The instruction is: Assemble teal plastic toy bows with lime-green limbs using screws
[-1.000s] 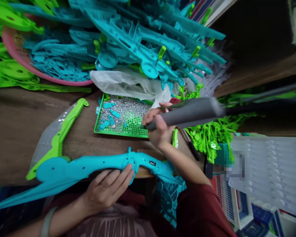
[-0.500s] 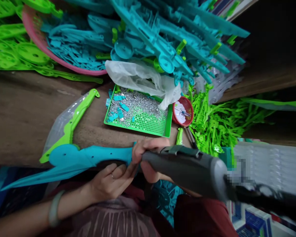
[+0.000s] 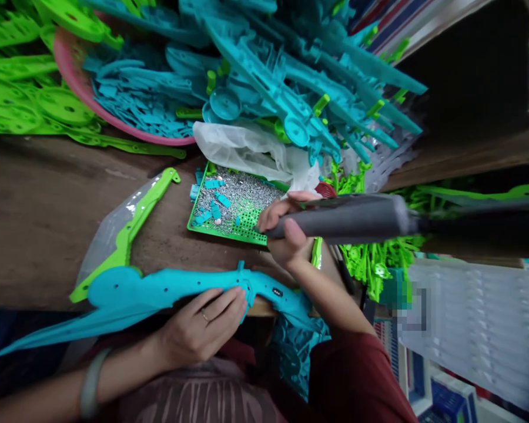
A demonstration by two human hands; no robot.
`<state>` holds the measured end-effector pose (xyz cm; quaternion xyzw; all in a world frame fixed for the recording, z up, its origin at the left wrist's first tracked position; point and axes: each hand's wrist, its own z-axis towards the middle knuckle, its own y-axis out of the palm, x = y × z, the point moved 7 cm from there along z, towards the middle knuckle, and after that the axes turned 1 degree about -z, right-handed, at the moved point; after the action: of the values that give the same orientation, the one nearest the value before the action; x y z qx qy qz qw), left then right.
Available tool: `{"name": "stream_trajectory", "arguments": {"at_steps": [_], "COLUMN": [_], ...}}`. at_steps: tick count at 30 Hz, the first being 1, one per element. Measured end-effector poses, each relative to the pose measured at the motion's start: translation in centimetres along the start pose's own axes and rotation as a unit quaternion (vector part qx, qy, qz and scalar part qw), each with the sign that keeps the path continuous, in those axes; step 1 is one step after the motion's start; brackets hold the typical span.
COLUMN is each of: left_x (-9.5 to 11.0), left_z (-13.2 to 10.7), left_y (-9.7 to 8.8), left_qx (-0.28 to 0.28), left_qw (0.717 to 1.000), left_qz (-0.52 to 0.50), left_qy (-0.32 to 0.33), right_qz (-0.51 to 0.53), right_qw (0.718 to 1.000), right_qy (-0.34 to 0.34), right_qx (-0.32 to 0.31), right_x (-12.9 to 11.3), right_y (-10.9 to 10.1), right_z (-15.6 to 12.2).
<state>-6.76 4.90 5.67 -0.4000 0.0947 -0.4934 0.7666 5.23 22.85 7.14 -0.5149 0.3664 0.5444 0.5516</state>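
Teal plastic piece (image 3: 158, 288) waits as the grey tool (image 3: 357, 220) swings over the green tray (image 3: 252, 218)

Half a second ago the right hand (image 3: 285, 249) had the tool down at the piece; now it has it up over the tray's perforated corner, where the spread of silver screws (image 3: 244, 187) thins out. Its fingers are wrapped round the tool's front end, gripping it. The tip is too blurred to show whether it touches the tray or carries a screw. The move reads as a trip for another screw, so the piece is probably unfinished.

That piece lies along the near edge of the desk (image 3: 35, 205), partly overhanging, with a lime part (image 3: 123, 241) beside its round end. The left hand (image 3: 203, 326) rests on it, fingers straight and close together, thumb out of sight; I cannot tell whether they grip or merely press.
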Motion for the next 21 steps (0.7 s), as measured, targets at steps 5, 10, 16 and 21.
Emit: {"name": "stream_trajectory", "arguments": {"at_steps": [5,10,16,21], "left_x": [0.0,-0.3,-0.5,-0.7], "left_z": [-0.2,-0.1,0.0,-0.1], "left_y": [0.2,0.1,0.2,0.2], "left_qx": [-0.007,-0.007,-0.016,-0.016], "left_qw": [1.0,1.0,1.0,1.0], "left_qz": [-0.008,-0.014,-0.004,-0.016], "left_qy": [0.0,-0.021,-0.008,-0.008], "right_qz": [0.06,0.059,0.064,0.12], "right_qw": [0.992,0.992,0.993,0.982], "right_qy": [-0.078,-0.077,-0.04,-0.074], "right_qx": [0.077,0.077,0.091,0.122], "right_x": [0.9,0.8,1.0,-5.4], "right_y": [0.2,0.1,0.5,-1.2], "right_z": [0.8,0.4,1.4,-1.4]}}
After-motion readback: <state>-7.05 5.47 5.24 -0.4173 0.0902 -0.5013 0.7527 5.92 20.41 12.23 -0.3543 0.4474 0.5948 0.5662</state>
